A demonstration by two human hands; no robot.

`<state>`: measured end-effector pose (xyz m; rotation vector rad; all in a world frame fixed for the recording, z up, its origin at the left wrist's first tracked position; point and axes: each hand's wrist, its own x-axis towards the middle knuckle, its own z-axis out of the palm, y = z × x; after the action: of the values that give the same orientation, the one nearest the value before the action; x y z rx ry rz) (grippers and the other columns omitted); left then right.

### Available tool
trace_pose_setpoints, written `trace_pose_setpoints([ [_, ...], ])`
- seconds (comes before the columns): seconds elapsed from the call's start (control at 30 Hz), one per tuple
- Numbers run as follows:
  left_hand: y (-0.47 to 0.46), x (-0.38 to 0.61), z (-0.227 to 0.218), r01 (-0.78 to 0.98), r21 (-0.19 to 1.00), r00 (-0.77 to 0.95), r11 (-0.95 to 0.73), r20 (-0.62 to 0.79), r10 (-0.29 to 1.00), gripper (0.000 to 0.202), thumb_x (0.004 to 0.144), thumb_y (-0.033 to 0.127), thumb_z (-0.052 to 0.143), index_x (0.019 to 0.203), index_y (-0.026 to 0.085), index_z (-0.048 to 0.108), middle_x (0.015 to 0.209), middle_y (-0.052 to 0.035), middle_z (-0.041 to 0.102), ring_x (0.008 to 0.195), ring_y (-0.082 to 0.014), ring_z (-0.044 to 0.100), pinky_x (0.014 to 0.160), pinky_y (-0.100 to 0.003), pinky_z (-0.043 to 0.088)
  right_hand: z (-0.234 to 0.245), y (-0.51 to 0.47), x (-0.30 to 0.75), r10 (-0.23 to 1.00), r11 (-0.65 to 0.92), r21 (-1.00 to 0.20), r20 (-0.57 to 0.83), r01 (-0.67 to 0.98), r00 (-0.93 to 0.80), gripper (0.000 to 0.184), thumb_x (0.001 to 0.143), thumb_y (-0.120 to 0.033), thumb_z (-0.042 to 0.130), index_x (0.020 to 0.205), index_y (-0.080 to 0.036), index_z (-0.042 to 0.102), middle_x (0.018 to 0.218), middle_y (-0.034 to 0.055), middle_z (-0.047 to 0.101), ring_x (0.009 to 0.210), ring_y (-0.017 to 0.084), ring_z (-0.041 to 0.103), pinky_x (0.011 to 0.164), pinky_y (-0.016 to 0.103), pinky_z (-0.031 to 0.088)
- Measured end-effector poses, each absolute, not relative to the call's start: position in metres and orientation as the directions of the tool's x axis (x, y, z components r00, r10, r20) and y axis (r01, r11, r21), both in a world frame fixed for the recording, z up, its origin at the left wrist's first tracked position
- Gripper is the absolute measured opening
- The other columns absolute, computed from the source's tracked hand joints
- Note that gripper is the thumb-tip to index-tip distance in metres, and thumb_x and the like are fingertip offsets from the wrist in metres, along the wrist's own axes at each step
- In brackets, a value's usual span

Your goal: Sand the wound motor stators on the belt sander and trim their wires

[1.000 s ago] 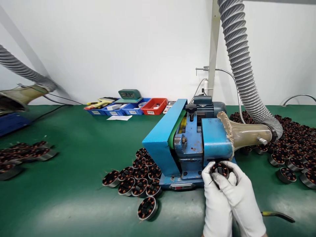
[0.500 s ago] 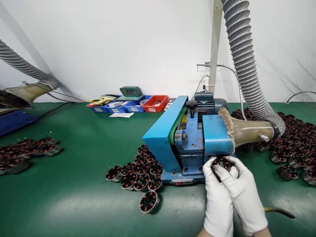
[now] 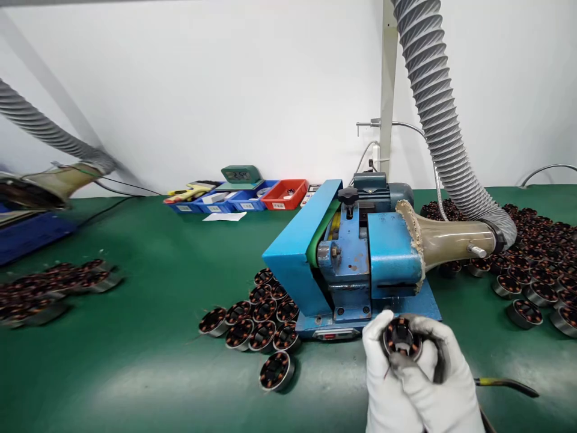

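Both of my hands wear white gloves and close together on one round motor stator (image 3: 401, 338) with copper windings. My left hand (image 3: 383, 385) grips it from the left, my right hand (image 3: 444, 394) wraps it from the right, a fingertip across its face. The stator sits a little in front of the blue belt grinder (image 3: 351, 258), clear of its slot. A group of similar stators (image 3: 259, 316) lies on the green mat left of the grinder.
A large heap of stators (image 3: 536, 252) fills the right side, another heap (image 3: 49, 288) the far left. A grey ribbed hose (image 3: 433, 114) runs down into the grinder's beige funnel (image 3: 451, 240). Blue and red bins (image 3: 243, 195) stand at the back. A cable (image 3: 505, 383) lies near my right wrist.
My hands have drawn the stator back from the grinder's lower opening toward me. The stator's face now shows more fully.
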<state>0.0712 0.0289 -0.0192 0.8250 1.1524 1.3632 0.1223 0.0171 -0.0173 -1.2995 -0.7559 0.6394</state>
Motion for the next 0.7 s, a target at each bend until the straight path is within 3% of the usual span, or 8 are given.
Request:
trace_pose_setpoints([
  [0.13,0.053,0.087,-0.012,-0.451,0.884,-0.172,0.123,-0.221,0.960,0.052,0.064,0.046,0.075,0.105,0.023,0.054,0.086,-0.0038,0.067,0.077,-0.0189,0.067,0.071,-0.031,0.055,-0.007,0.042,0.130,0.784,0.015,-0.998,0.046,0.055,0.619,0.028,0.060,-0.028,0.075,0.087,-0.023,0.065,0.083,0.0050,0.075,0.078,0.024,0.070,0.070,0.033,0.055],
  [0.3,0.066,0.092,-0.004,-0.632,0.735,-0.017,0.246,-0.331,0.944,0.047,0.080,0.063,0.047,0.108,0.024,0.050,0.084,-0.0045,0.068,0.078,-0.0194,0.070,0.068,-0.031,0.055,0.011,0.055,0.131,0.782,-0.009,-1.000,0.006,0.021,0.623,0.029,0.061,-0.032,0.074,0.085,-0.021,0.063,0.080,0.0059,0.075,0.074,0.024,0.071,0.065,0.032,0.056],
  [0.47,0.064,0.095,0.001,-0.580,0.761,-0.009,0.291,-0.363,0.932,0.048,0.081,0.063,0.045,0.111,0.026,0.048,0.088,-0.0052,0.069,0.077,-0.0191,0.071,0.063,-0.029,0.056,0.009,0.056,0.139,0.812,-0.055,-0.998,-0.035,0.016,0.583,0.034,0.061,-0.036,0.076,0.088,-0.020,0.063,0.077,0.0062,0.076,0.072,0.024,0.072,0.062,0.032,0.056],
  [0.7,0.055,0.098,-0.009,-0.335,0.928,-0.120,0.160,-0.210,0.970,0.042,0.075,0.038,0.069,0.110,0.025,0.049,0.086,-0.0027,0.068,0.074,-0.0173,0.070,0.062,-0.026,0.056,0.009,0.050,0.140,0.796,-0.041,-0.998,0.000,0.053,0.605,0.031,0.058,-0.035,0.078,0.083,-0.021,0.065,0.076,0.0063,0.076,0.071,0.025,0.072,0.062,0.032,0.057],
])
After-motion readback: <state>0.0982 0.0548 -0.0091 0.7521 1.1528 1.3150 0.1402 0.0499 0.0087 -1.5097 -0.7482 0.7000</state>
